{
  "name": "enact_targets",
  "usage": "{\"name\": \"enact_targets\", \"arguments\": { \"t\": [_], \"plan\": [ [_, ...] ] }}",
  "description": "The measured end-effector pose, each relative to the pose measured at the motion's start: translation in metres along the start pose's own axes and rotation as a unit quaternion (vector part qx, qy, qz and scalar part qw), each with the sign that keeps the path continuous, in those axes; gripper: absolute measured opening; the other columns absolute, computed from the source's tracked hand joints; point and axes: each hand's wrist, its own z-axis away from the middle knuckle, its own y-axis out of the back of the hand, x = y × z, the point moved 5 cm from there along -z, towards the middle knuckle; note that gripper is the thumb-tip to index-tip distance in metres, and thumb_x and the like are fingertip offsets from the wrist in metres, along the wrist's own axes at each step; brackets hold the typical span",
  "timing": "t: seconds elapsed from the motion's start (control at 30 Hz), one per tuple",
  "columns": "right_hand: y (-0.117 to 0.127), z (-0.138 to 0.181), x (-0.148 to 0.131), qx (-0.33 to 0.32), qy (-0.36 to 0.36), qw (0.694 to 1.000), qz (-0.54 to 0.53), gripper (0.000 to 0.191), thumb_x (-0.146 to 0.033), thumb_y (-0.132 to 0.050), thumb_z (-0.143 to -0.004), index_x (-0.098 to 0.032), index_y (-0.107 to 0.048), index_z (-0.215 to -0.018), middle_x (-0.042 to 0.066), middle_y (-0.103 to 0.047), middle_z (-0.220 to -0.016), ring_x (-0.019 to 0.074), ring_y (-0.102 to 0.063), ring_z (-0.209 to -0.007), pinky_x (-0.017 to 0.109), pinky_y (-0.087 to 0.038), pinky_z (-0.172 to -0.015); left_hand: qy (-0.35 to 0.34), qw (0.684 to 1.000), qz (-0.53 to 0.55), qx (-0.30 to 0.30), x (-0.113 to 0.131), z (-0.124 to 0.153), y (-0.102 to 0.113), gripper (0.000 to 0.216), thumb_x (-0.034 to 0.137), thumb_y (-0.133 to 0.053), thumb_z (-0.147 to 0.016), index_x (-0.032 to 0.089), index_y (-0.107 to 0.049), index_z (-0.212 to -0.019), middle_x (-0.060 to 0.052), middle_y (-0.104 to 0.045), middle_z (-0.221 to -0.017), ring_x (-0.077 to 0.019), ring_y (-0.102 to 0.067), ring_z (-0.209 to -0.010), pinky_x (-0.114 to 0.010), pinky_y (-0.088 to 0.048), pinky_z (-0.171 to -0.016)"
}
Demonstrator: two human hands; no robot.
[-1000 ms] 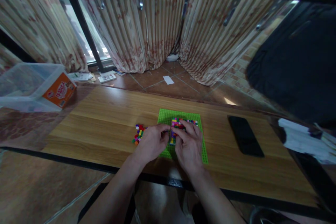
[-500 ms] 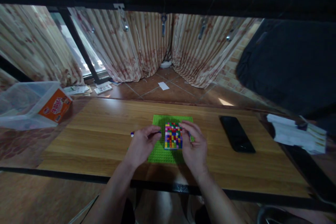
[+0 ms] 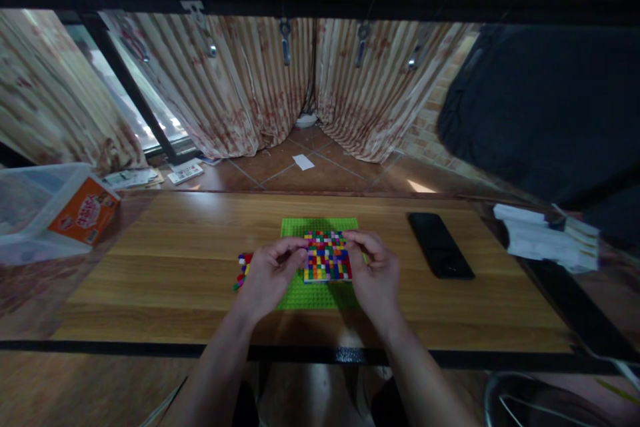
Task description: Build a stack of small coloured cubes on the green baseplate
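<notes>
A square mosaic of small many-coloured bricks (image 3: 327,259) sits on a green studded baseplate (image 3: 320,299). At its left edge is my left hand (image 3: 267,277), thumb and forefinger pinched together near the upper left corner; whatever lies between the tips is too small to make out. My right hand (image 3: 377,273) is at the opposite edge, its forefinger over the upper right corner and its thumb beside the bricks. Its fingers are curled, and they hide part of that edge. Loose coloured bricks (image 3: 243,270) lie on the table just left of my left hand, partly covered by it.
A black phone (image 3: 440,245) lies to the right on the wooden table (image 3: 175,267). A clear plastic box with an orange label (image 3: 85,213) stands at the far left. White papers (image 3: 547,237) and a dark flat object (image 3: 583,307) are at the right end.
The view has shifted, so the table and plate appear further left. Both hands have moved right relative to the mosaic. More of the mosaic and the loose bricks on the left now show.
</notes>
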Motion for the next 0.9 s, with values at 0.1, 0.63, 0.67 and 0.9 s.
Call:
{"name": "enact_targets", "arguments": {
  "t": [0.1,0.63,0.67,0.9],
  "plan": [
    [-0.006,0.006,-0.008,-0.06,0.019,0.998,0.013,0.02,-0.022,-0.055,-0.09,-0.025,-0.072,-0.098,0.005,-0.071,-0.1,0.0189,-0.067,-0.095,0.035,-0.054,-0.086,-0.012,0.999,0.038,-0.009,0.003,0.0,-0.006,0.023,0.03,-0.065,-0.083,0.015,-0.068,-0.1,-0.003,-0.072,-0.08,-0.014,-0.066,-0.071,-0.027,-0.054,-0.071],
    [0.0,0.017,-0.005,-0.142,-0.001,0.989,0.038,0.016,-0.037,-0.064,-0.087,-0.025,-0.072,-0.094,0.003,-0.072,-0.094,0.0198,-0.067,-0.085,0.033,-0.053,-0.076,-0.029,0.992,0.112,-0.054,0.004,0.007,-0.041,0.029,0.031,-0.06,-0.086,0.018,-0.061,-0.112,-0.001,-0.068,-0.08,-0.0129,-0.063,-0.069,-0.025,-0.051,-0.069],
    [0.004,0.016,-0.003,-0.126,-0.013,0.991,0.037,0.018,-0.038,-0.065,-0.086,-0.024,-0.072,-0.094,0.004,-0.072,-0.093,0.0202,-0.067,-0.085,0.033,-0.053,-0.075,-0.037,0.994,0.089,-0.051,0.005,0.009,-0.041,0.028,0.03,-0.059,-0.087,0.017,-0.062,-0.112,-0.001,-0.067,-0.079,-0.013,-0.063,-0.069,-0.025,-0.051,-0.068],
    [0.031,0.007,0.016,-0.037,-0.107,0.993,0.012,0.028,-0.044,-0.069,-0.076,-0.02,-0.073,-0.089,0.005,-0.073,-0.084,0.0208,-0.066,-0.075,0.034,-0.05,-0.071,-0.069,0.993,-0.086,-0.029,0.031,0.035,-0.05,0.026,0.027,-0.053,-0.089,0.015,-0.067,-0.108,-0.002,-0.069,-0.078,-0.0139,-0.062,-0.068,-0.024,-0.047,-0.065]
  ]
}}
